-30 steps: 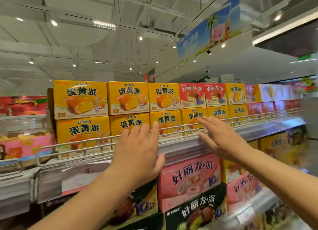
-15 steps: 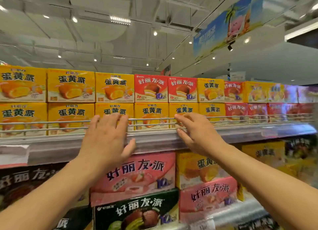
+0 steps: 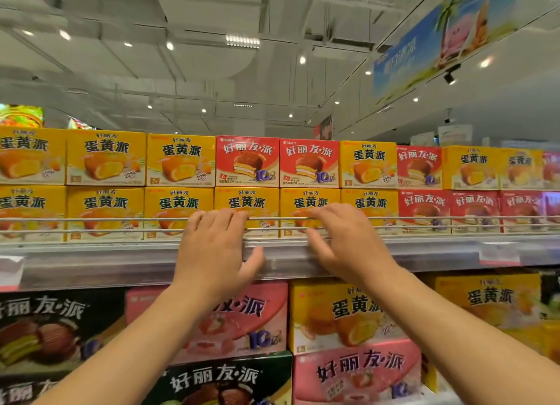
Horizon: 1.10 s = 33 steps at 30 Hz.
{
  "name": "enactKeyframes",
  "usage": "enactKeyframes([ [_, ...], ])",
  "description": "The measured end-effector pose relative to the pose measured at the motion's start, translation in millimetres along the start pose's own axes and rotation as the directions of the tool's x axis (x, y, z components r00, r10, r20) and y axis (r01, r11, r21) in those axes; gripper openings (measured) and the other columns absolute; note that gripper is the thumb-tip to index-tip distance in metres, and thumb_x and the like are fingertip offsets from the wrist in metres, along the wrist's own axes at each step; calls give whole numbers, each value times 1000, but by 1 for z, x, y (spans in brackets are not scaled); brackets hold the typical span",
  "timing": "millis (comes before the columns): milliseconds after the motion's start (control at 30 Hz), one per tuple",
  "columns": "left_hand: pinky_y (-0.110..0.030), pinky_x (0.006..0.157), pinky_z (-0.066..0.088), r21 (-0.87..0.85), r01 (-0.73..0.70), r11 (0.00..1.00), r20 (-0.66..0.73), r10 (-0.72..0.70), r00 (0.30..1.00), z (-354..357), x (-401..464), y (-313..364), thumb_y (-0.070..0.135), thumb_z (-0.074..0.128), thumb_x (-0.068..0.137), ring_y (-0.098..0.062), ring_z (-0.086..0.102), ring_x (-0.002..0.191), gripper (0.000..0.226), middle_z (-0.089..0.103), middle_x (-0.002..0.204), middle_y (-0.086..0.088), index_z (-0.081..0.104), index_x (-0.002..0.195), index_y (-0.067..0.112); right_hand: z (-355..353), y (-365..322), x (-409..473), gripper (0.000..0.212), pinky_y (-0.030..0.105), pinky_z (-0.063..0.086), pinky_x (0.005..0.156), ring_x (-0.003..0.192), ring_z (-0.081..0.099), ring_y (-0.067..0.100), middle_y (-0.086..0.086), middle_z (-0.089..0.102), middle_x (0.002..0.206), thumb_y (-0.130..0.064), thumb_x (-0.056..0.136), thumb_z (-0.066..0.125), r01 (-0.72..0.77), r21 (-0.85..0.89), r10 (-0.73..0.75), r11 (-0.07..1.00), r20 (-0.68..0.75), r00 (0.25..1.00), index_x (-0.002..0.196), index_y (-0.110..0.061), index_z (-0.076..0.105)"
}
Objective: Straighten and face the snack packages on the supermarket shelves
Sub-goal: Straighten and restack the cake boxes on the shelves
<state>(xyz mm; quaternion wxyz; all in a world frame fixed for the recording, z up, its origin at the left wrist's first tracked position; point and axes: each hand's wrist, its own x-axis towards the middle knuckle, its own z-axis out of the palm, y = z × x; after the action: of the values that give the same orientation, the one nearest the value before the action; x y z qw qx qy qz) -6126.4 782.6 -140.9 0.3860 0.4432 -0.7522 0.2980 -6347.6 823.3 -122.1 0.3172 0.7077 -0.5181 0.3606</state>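
Yellow egg-yolk pie boxes [image 3: 178,206] and red chocolate pie boxes [image 3: 247,162] stand two high on the top shelf, fronts facing me. My left hand [image 3: 216,251] is raised with straight fingers at the wire rail [image 3: 121,219], its fingertips in front of a lower yellow box [image 3: 247,201]. My right hand [image 3: 345,241] is raised beside it, fingers extended in front of the neighbouring yellow box [image 3: 310,201]. Neither hand holds a box.
The shelf's front edge strip [image 3: 91,262] carries price tags [image 3: 498,254]. Below stand larger pink [image 3: 263,313], yellow [image 3: 491,298], black [image 3: 45,313] and green [image 3: 218,377] boxes. A blue banner [image 3: 439,37] hangs from the ceiling at upper right.
The view has slid right along the shelf, with both hands travelling along the rail. My hands are now closer together, in front of the middle yellow boxes under the red ones.
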Motion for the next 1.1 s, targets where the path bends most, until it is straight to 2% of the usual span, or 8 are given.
enactKeyframes([
  [167, -43, 88, 32, -16, 22, 1000, -113, -23, 993, 10, 3, 4, 54, 43, 76, -29, 56, 86, 54, 59, 85, -1, 64, 102, 11, 6, 28, -16, 33, 31, 43, 92, 106, 53, 19, 3, 66, 110, -23, 91, 53, -53, 99, 64, 994, -119, 991, 118, -9, 66],
  [467, -44, 83, 33, -32, -31, 999, -207, 23, 978, 21, 6, -5, 55, 45, 77, -29, 55, 83, 51, 56, 84, -1, 62, 99, 12, 19, 28, -12, 30, 28, 45, 85, 97, 54, 14, -4, 67, 99, -19, 84, 53, -57, 213, 110, 975, -244, 964, 106, -11, 72],
  [600, -45, 83, 35, -30, -11, 999, -197, 4, 980, 22, 6, -2, 55, 44, 77, -29, 54, 82, 51, 56, 84, -1, 61, 98, 12, -3, 36, 13, 26, 40, 44, 78, 83, 62, 23, 2, 71, 82, -22, 82, 52, 78, -13, -78, 997, -278, 957, 84, -11, 76],
  [700, -45, 83, 35, -25, -5, 1000, -195, 0, 981, 22, 7, -2, 54, 45, 77, -29, 54, 81, 50, 55, 82, -1, 62, 97, 12, -24, 35, 57, 26, 42, 41, 86, 101, 60, 28, 9, 69, 104, -18, 79, 60, 150, -100, -176, 984, -370, 912, 100, -7, 72],
  [800, -43, 82, 34, -19, 10, 1000, -198, -13, 980, 20, 8, 0, 54, 45, 77, -27, 51, 79, 47, 51, 81, 2, 60, 95, 13, -39, 34, 99, 48, 38, 28, 100, 124, 48, 25, 5, 58, 131, -36, 87, 57, 121, -183, -164, 976, -244, 956, 130, -15, 57],
  [900, -41, 82, 31, -20, 25, 999, -200, -28, 979, 18, 7, 3, 53, 44, 77, -25, 50, 79, 46, 48, 80, 3, 60, 94, 13, -40, 39, 121, 67, 41, 18, 109, 131, 43, 20, -1, 52, 139, -57, 90, 49, 97, -257, -116, 962, -61, 991, 145, -21, 37],
  [1000, -40, 82, 30, -25, 42, 999, -209, -47, 977, 17, 5, 5, 53, 43, 77, -23, 47, 78, 45, 43, 80, 6, 59, 94, 14, -39, 44, 125, 71, 45, 18, 110, 122, 51, 21, -1, 59, 128, -64, 88, 48, 113, -263, -94, 958, 83, 992, 144, -22, 35],
  [1100, -39, 81, 29, -42, 57, 998, -216, -64, 974, 18, 5, 9, 51, 43, 76, -21, 45, 77, 43, 41, 79, 8, 58, 92, 14, -41, 48, 126, 60, 43, 26, 101, 111, 54, 20, -2, 60, 119, -63, 82, 58, 158, -277, -162, 948, 10, 987, 128, -25, 50],
])
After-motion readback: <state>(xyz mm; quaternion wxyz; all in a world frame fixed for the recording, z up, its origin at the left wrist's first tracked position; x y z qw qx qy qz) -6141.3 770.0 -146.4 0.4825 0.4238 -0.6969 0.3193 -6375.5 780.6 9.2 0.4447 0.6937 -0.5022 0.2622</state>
